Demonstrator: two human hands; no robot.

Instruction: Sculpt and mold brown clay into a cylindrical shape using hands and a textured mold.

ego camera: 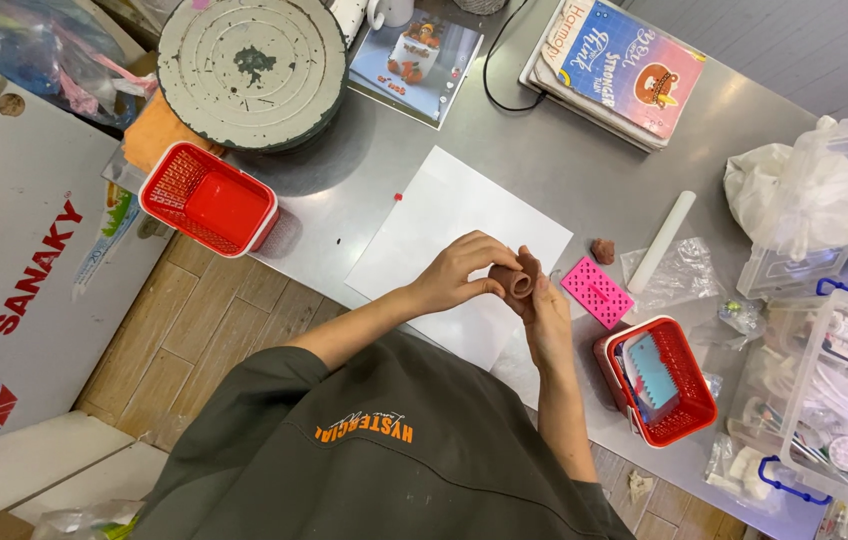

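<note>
Both my hands meet over the near edge of a white sheet of paper (444,205) on a steel table (564,160). My left hand (456,270) pinches a brownish-red lump of clay (521,279) from the left. My right hand (548,322) cups the same clay from below and the right. The clay looks like a short roll with a hollowed end. A small loose bit of the same clay (602,250) lies on the table just right of my hands.
A pink perforated plate (596,292), a white roller (660,242) and a red basket with a blue ribbed scraper (659,385) sit to the right. Clear plastic boxes (824,400) stand far right. A round turntable (252,68), another red basket (209,198) and books (619,65) lie beyond.
</note>
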